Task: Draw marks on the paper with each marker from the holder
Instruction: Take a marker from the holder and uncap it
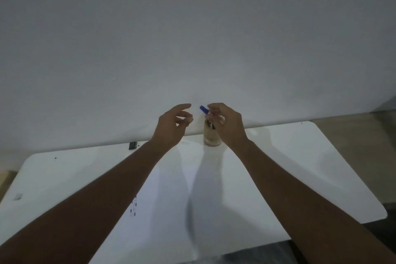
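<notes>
No brand or readable label shows anywhere. The only print is a short column of small dark marks (pixel 133 208) on the paper (pixel 171 210), beside the left forearm, too small and blurred to read as letters.

The right hand (pixel 227 122) is raised over the holder (pixel 212 135), its fingers curled around a marker with a blue cap (pixel 204 109); the cap end sticks out up and to the left past the fingertips, and the rest of the marker is hidden behind the fingers. The left hand (pixel 171 124) hovers just left of it, loosely open and holding nothing, thumb and forefinger curved toward the cap without touching it.

The holder is a pale, see-through cup standing at the far edge of the white bench (pixel 310 167), close to the wall (pixel 192 38). Something dark shows inside it near the rim, but the right hand covers much of it, so how many markers it holds cannot be told.

The paper lies in the middle of the bench under both forearms; its near edge is cut off by the arms and the shadows across it. A small black object (pixel 132 145) sits at the bench's far left edge, too dim to identify.
</notes>
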